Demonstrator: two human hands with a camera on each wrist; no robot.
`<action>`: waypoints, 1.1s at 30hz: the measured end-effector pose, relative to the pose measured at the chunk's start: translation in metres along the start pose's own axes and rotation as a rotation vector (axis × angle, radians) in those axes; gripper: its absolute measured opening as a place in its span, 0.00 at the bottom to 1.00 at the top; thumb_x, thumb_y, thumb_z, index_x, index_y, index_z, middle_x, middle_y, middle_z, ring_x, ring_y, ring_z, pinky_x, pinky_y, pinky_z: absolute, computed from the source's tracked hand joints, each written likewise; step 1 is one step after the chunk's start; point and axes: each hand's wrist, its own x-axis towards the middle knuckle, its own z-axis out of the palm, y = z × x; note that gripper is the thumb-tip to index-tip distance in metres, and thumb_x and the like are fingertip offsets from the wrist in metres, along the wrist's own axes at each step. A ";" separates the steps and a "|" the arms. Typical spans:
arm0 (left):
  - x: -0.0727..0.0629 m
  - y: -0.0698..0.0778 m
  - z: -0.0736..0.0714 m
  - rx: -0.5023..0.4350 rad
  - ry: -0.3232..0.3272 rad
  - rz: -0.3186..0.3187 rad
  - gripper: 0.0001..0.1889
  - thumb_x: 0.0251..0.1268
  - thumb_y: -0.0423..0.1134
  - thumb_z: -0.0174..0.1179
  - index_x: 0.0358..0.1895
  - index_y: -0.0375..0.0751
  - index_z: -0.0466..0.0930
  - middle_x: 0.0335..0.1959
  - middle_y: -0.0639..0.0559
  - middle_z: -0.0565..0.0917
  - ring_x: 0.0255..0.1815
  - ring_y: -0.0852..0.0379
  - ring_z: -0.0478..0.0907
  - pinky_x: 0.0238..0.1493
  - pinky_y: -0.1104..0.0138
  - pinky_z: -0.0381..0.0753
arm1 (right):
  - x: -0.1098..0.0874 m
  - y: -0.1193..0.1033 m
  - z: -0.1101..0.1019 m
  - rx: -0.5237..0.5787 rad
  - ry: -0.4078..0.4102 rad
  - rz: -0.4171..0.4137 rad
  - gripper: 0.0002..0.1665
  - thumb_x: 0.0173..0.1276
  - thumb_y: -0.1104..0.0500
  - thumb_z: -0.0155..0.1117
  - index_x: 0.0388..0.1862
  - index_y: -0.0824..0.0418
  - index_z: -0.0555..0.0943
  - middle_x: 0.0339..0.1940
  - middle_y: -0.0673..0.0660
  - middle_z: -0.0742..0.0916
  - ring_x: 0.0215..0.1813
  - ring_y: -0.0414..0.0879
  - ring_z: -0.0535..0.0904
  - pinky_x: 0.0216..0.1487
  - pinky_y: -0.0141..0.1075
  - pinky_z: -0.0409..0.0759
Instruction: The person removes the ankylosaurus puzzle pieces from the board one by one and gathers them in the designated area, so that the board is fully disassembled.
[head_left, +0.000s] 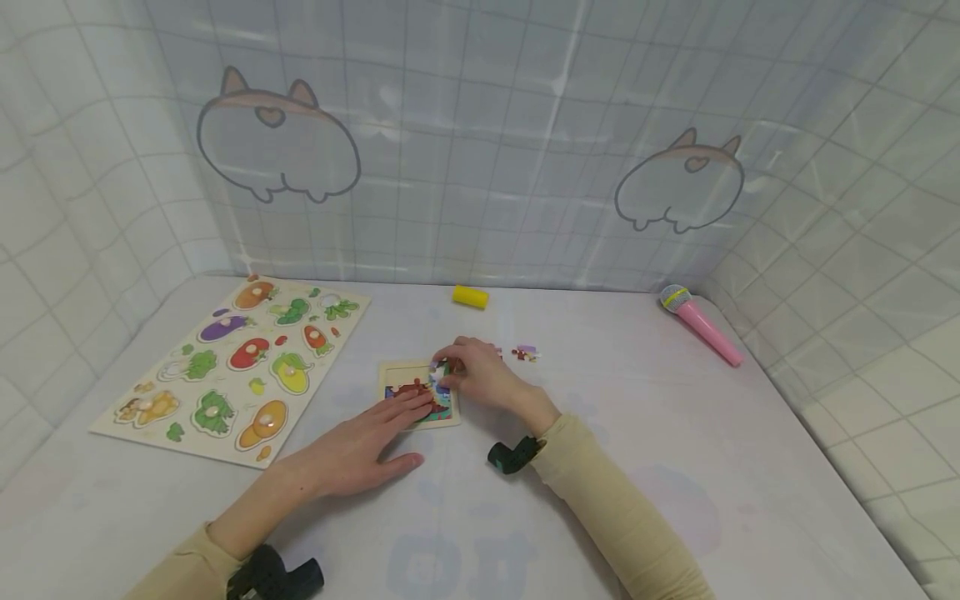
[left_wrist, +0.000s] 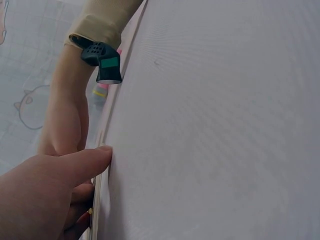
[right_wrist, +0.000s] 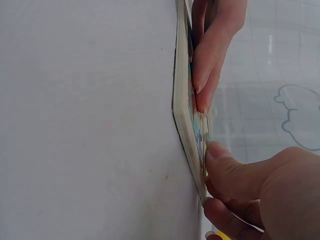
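Note:
A small wooden jigsaw puzzle tray lies on the table, with joined pieces along its bottom and right side. The fingers of my left hand rest straight across those pieces, thumb spread out on the table side. My right hand pinches a puzzle piece between thumb and fingers at the tray's upper right corner. From the right wrist view, the thumb and fingers of that hand are right at the edge of the tray. Just beyond the right hand lie loose puzzle pieces, partly hidden behind it.
To the left is a large vegetable peg board. A yellow cylinder lies near the back edge, and a pink toy microphone at the back right. Tile-patterned sheeting hangs behind the white table and along both sides.

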 end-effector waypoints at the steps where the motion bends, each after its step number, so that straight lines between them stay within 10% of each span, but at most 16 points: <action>1: 0.000 0.000 0.000 0.001 -0.001 0.002 0.38 0.71 0.59 0.57 0.79 0.50 0.58 0.81 0.55 0.57 0.82 0.52 0.51 0.76 0.50 0.61 | 0.000 0.000 0.000 0.007 0.001 0.002 0.18 0.67 0.56 0.71 0.55 0.55 0.84 0.38 0.50 0.82 0.41 0.43 0.74 0.46 0.36 0.70; 15: -0.002 -0.001 0.001 -0.016 0.007 0.010 0.37 0.72 0.58 0.56 0.79 0.49 0.58 0.81 0.54 0.57 0.82 0.51 0.51 0.77 0.50 0.60 | -0.012 0.009 -0.013 0.097 0.029 -0.011 0.18 0.69 0.63 0.67 0.57 0.60 0.83 0.47 0.53 0.87 0.43 0.44 0.78 0.48 0.35 0.78; 33: -0.001 0.000 0.000 -0.011 -0.002 -0.006 0.37 0.72 0.58 0.56 0.79 0.49 0.58 0.81 0.54 0.56 0.82 0.51 0.51 0.77 0.49 0.59 | -0.081 0.088 -0.081 0.303 0.309 0.275 0.19 0.65 0.64 0.70 0.55 0.57 0.85 0.45 0.60 0.87 0.45 0.50 0.85 0.47 0.37 0.82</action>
